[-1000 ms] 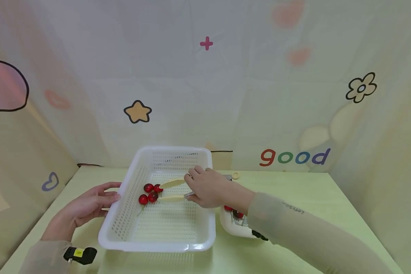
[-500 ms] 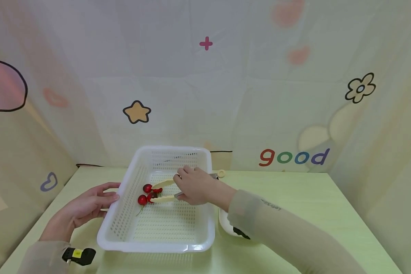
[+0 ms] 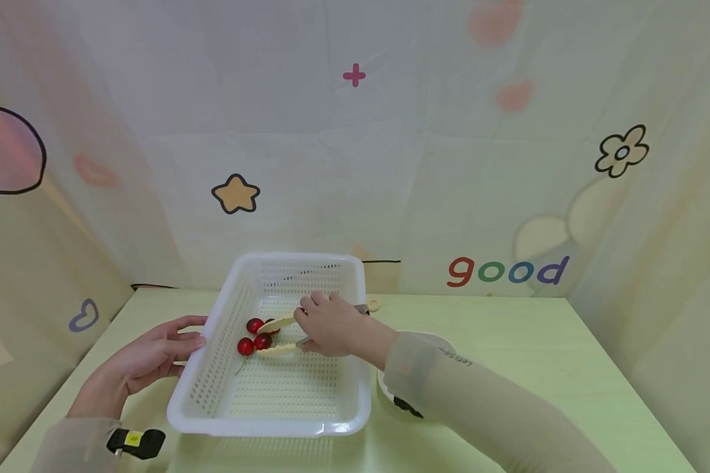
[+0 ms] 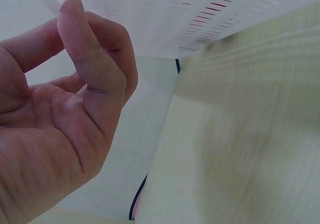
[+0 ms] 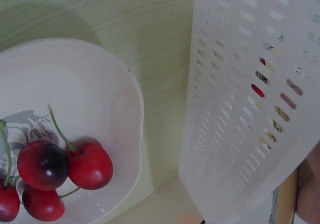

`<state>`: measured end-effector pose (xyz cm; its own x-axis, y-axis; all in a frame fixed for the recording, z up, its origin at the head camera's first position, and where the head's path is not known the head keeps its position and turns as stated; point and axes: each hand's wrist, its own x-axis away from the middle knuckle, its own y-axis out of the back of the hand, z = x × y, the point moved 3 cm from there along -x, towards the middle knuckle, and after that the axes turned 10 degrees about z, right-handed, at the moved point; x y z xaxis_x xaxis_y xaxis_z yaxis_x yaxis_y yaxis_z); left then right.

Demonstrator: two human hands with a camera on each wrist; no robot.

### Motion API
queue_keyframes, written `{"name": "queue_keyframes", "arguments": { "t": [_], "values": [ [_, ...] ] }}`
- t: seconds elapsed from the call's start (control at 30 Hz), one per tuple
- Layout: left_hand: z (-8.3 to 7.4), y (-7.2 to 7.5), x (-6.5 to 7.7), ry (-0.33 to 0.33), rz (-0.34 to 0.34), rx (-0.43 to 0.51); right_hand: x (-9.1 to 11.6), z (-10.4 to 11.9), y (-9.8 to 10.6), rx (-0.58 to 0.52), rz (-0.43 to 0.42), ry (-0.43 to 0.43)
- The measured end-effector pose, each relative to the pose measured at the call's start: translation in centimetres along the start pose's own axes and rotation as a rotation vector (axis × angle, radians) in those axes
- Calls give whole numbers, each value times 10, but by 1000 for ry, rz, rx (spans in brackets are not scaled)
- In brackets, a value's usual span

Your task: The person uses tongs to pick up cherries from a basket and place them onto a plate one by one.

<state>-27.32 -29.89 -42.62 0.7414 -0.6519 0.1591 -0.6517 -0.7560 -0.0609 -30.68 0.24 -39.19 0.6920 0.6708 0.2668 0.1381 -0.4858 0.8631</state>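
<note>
Between the hands (image 3: 154,351) (image 3: 334,328) lie cherries (image 3: 263,341); tongs (image 3: 281,322) flank one.

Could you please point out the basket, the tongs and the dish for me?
Basket (image 3: 266,428): head view, on its near rim.
Tongs (image 3: 279,323): head view, on the cream-coloured far arm.
Dish (image 5: 97,84): right wrist view, on its bare white inside, beyond the cherries (image 5: 90,168).

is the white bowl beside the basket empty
No, the right wrist view shows red cherries with green stems lying in the white bowl.
</note>
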Motion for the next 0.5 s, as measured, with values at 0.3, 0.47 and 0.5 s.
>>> {"name": "queue_keyframes", "arguments": {
  "t": [0.3,0.47,0.5],
  "values": [
    [0,0,-1,1,-10,-5,0,4,-3,9,24,8],
    [0,1,0,9,-17,-13,6,1,0,-7,8,5],
    [1,1,0,11,-20,-14,8,0,0,-11,1,7]
  ]
}}
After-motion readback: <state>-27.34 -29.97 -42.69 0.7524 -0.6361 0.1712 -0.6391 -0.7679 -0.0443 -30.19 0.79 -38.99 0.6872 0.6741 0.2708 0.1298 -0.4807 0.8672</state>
